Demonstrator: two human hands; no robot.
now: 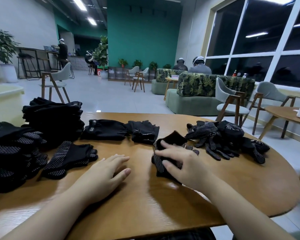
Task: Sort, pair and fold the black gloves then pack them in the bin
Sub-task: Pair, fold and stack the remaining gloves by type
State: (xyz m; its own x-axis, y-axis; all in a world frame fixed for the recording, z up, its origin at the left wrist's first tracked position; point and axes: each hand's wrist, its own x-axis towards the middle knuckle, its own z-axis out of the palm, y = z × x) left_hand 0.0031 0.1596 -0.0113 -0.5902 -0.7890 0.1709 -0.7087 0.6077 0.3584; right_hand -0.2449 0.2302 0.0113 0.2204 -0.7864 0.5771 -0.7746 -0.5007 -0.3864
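— Folding well meant what? The right hand clutched a dotted glove on the table.
— Squaring its edges; the left hand lay relaxed just beside that grasp.

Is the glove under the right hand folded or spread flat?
Folded: the glove is doubled over under the right hand, its cuff turned up.

Black dotted-palm glove crumpled mid-table, near right of centre. Loose tangle of dotted gloves far right. Two folded pairs far centre. Flat dotted glove near left. Tall stacks left edge.
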